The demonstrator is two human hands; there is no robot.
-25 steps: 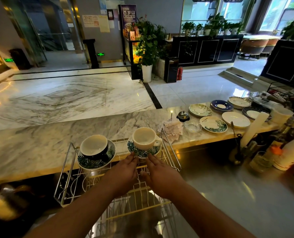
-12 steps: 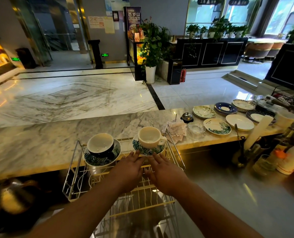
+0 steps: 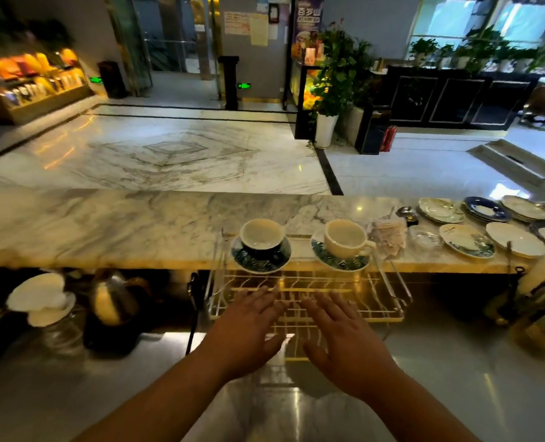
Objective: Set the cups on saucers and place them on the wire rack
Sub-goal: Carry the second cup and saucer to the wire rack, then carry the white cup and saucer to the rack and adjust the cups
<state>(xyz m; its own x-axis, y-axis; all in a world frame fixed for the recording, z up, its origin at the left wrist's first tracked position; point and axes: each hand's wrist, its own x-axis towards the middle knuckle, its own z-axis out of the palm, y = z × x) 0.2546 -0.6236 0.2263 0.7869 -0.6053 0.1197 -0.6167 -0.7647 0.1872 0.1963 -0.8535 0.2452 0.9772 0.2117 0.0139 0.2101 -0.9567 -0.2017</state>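
Two cups stand on leaf-patterned saucers at the far edge of the wire rack [image 3: 389, 295]. The dark blue cup [image 3: 261, 240] with a cream inside sits on the left saucer [image 3: 258, 261]. The cream cup [image 3: 344, 239], handle to the right, sits on the right saucer [image 3: 338, 261]. My left hand [image 3: 248, 330] and my right hand [image 3: 344, 339] hover flat over the rack's near half, fingers spread, holding nothing and clear of both saucers.
Stacked and single plates [image 3: 465, 240] lie on the marble counter [image 3: 105, 224] to the right, beside a glass ashtray [image 3: 424, 239] and folded papers [image 3: 387, 234]. A metal kettle [image 3: 115, 301] and white filter cups [image 3: 41, 298] stand on the lower steel worktop at left. Bottles crowd the far right.
Both hands have let go of the cream cup's saucer and drawn back toward me, now spread open over the rack. The view has shifted so the rack sits further right.
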